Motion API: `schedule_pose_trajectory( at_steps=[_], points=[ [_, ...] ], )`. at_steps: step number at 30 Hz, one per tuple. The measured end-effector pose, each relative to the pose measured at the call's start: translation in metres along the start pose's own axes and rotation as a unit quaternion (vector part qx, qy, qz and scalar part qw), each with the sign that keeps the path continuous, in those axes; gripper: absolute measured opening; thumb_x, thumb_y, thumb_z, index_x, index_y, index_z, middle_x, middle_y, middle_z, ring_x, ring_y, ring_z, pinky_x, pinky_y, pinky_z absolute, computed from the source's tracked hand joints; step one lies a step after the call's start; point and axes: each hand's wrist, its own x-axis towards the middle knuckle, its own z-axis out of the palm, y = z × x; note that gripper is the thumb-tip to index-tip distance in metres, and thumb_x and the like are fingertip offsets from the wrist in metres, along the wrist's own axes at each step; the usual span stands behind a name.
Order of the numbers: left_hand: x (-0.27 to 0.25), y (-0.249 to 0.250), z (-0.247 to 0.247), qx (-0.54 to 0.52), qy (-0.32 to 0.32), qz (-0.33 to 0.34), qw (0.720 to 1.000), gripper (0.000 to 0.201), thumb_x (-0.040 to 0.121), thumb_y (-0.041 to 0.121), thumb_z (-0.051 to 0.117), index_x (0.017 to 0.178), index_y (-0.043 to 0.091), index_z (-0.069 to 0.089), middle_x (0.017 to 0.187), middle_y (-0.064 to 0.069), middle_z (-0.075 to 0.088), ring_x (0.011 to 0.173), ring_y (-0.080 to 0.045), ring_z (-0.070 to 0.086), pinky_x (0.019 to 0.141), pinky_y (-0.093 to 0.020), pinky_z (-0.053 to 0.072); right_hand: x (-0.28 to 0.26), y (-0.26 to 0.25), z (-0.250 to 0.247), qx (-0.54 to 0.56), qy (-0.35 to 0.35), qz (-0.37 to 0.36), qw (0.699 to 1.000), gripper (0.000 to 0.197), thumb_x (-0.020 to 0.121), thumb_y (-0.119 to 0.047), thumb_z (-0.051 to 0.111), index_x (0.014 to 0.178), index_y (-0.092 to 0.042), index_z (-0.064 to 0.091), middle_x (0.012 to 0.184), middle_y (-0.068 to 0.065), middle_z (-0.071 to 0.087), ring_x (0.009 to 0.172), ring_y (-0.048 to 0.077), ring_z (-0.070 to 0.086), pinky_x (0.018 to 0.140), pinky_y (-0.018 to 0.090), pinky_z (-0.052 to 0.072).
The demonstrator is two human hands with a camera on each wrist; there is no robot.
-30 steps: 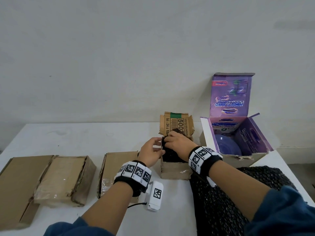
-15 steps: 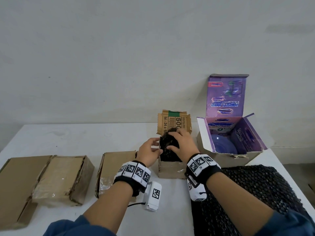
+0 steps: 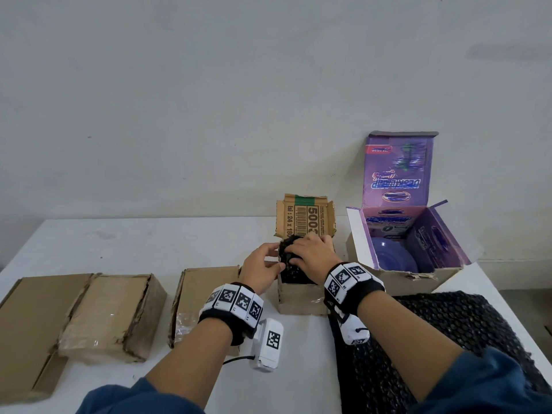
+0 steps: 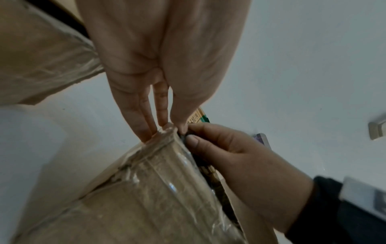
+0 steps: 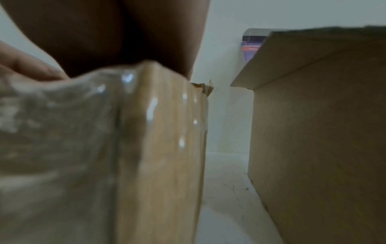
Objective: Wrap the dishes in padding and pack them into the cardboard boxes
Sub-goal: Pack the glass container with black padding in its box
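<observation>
A small brown cardboard box point(image 3: 298, 298) stands open at mid-table, its printed flap point(image 3: 304, 218) upright behind. A dish bundle wrapped in black bubble padding point(image 3: 291, 271) sits in it, its top above the rim. My right hand point(image 3: 298, 252) lies over the bundle with fingers curled on the padding; in the left wrist view its thumb and fingers point(image 4: 192, 135) pinch the black wrap. My left hand point(image 3: 276, 259) holds the box's left rim, fingers point(image 4: 146, 128) outside the taped wall point(image 4: 158, 181), thumb on top. The dish itself is hidden.
An open purple printed box point(image 3: 448, 265) holding a purple bowl point(image 3: 391, 255) stands right of the small box. A black bubble-wrap sheet point(image 3: 448, 330) covers the near right of the white table point(image 3: 134, 243). Closed cardboard boxes point(image 3: 113, 312) lie to the left; one point(image 3: 203, 291) sits under my left wrist.
My right hand has shifted a little leftwards over the bundle's top and its wrist has dropped toward the box's front. The left hand stays at the rim.
</observation>
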Motion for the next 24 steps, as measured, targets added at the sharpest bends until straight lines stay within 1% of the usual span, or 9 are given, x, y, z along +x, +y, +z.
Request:
schedule_pose_trajectory(
  at_steps=[2,5,8,10,13,15,19,21,24],
  points=[
    [-0.001,0.000,0.000,0.010,0.004,0.006,1.000,0.041,0.088,0.002,0.060,0.125,0.018,0.051,0.112,0.000,0.059,0.094,-0.019,0.065,0.086,-0.038,0.055,0.005,-0.003,-0.003,-0.024,-0.007,-0.001,1.000,0.030,0.097,-0.033,0.038,0.120,-0.029,0.057,0.124,-0.010,0.057,0.116,0.019,0.036,0.094,0.040,0.023],
    [-0.004,0.000,0.000,0.059,0.011,0.040,0.997,0.041,0.088,0.004,0.058,0.124,0.021,0.047,0.105,0.005,0.056,0.088,-0.013,0.062,0.079,-0.026,0.053,0.010,-0.008,-0.003,-0.045,-0.006,-0.003,0.999,0.029,0.097,-0.035,0.039,0.115,-0.026,0.060,0.120,-0.008,0.058,0.116,0.022,0.034,0.091,0.040,0.020],
    [-0.005,-0.002,0.001,0.103,0.016,0.069,0.992,0.033,0.089,0.005,0.056,0.119,0.018,0.052,0.113,0.000,0.057,0.089,-0.015,0.063,0.082,-0.027,0.051,0.006,0.000,-0.002,0.050,-0.026,-0.040,0.998,0.031,0.093,-0.031,0.051,0.122,-0.021,0.058,0.122,-0.001,0.057,0.120,0.023,0.040,0.100,0.038,0.027],
    [-0.005,-0.004,0.004,0.102,0.017,0.068,0.992,0.031,0.089,0.007,0.058,0.118,0.018,0.055,0.118,-0.003,0.058,0.090,-0.015,0.064,0.085,-0.031,0.052,-0.003,0.008,0.002,0.189,0.015,-0.025,0.982,0.043,0.084,-0.020,0.066,0.125,-0.017,0.053,0.125,0.002,0.055,0.120,0.019,0.044,0.105,0.030,0.030],
    [-0.002,-0.005,0.007,0.095,0.018,0.061,0.994,0.030,0.088,0.007,0.060,0.116,0.017,0.057,0.119,-0.002,0.058,0.091,-0.014,0.064,0.084,-0.027,0.052,-0.010,0.010,0.008,0.293,0.143,0.087,0.941,0.054,0.071,-0.012,0.077,0.119,-0.014,0.052,0.125,0.003,0.043,0.112,0.013,0.043,0.104,0.023,0.033],
    [-0.003,-0.005,0.007,0.094,0.015,0.062,0.994,0.028,0.088,0.007,0.060,0.116,0.016,0.058,0.120,-0.002,0.058,0.092,-0.013,0.063,0.082,-0.024,0.050,-0.005,0.006,0.010,0.278,0.142,0.092,0.946,0.053,0.073,-0.014,0.076,0.122,-0.013,0.056,0.126,0.004,0.048,0.115,0.016,0.045,0.105,0.024,0.032],
    [-0.005,-0.005,0.005,0.112,0.008,0.081,0.990,0.033,0.090,0.008,0.058,0.121,0.014,0.050,0.120,-0.002,0.056,0.093,-0.014,0.060,0.081,-0.023,0.046,0.007,0.000,0.005,0.175,0.071,0.006,0.982,0.038,0.085,-0.020,0.063,0.123,-0.023,0.060,0.123,-0.002,0.061,0.120,0.021,0.045,0.104,0.033,0.031],
    [-0.006,-0.006,0.005,0.113,0.010,0.083,0.990,0.035,0.090,0.008,0.058,0.122,0.014,0.047,0.118,-0.001,0.056,0.092,-0.013,0.060,0.080,-0.021,0.045,0.008,-0.001,0.001,0.093,0.041,0.013,0.995,0.031,0.090,-0.027,0.056,0.121,-0.031,0.061,0.119,-0.009,0.060,0.116,0.019,0.041,0.097,0.038,0.028],
    [-0.006,-0.006,0.004,0.104,0.012,0.091,0.990,0.042,0.088,0.006,0.059,0.126,0.018,0.044,0.110,0.001,0.056,0.089,-0.011,0.060,0.069,-0.007,0.043,0.010,-0.007,-0.001,0.050,0.039,0.032,0.998,0.028,0.091,-0.032,0.053,0.117,-0.033,0.063,0.119,-0.010,0.060,0.115,0.020,0.036,0.093,0.039,0.024]
  ],
)
